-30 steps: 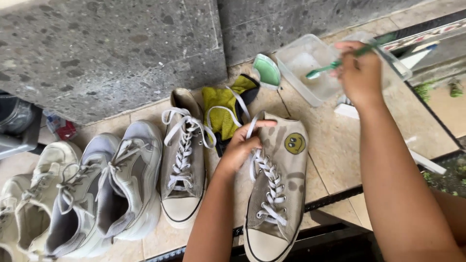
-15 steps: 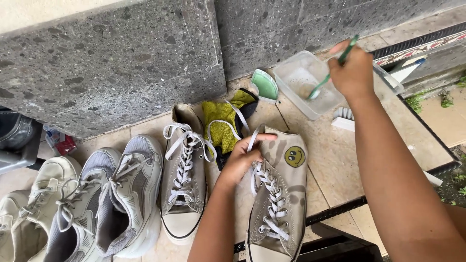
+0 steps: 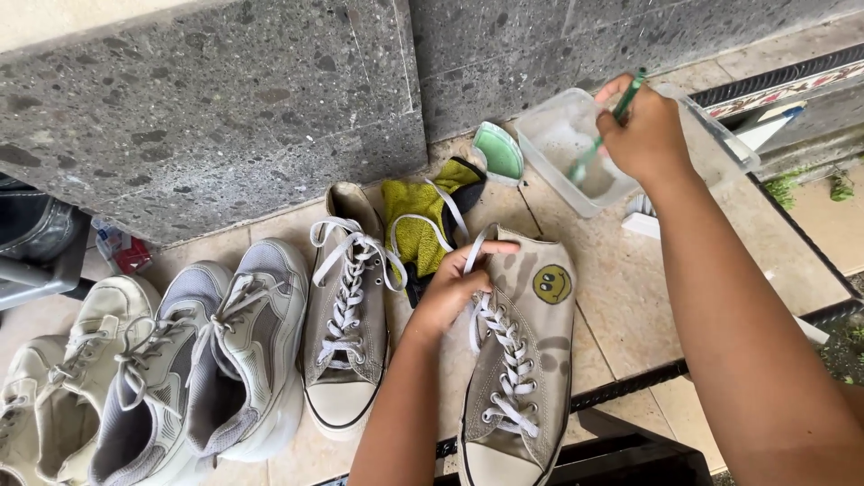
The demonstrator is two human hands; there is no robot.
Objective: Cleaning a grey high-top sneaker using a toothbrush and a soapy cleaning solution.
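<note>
Presently the left hand (image 3: 454, 290) rests clamped on the tongue and laces of a grey canvas high-top sneaker with a yellow smiley patch (image 3: 517, 360), which lies on the beige tiled ledge (image 3: 621, 288). Beyond that sneaker, the right hand (image 3: 643, 135) is closed around a green-handled toothbrush (image 3: 601, 137), its head dipped into a clear plastic tub (image 3: 576, 148). Left of the sneaker stands its grey mate (image 3: 346, 333), then pale grey trainers (image 3: 243, 351). Behind the sneaker lie a yellow-green cloth (image 3: 423, 225) and a small green dish (image 3: 498, 151).
</note>
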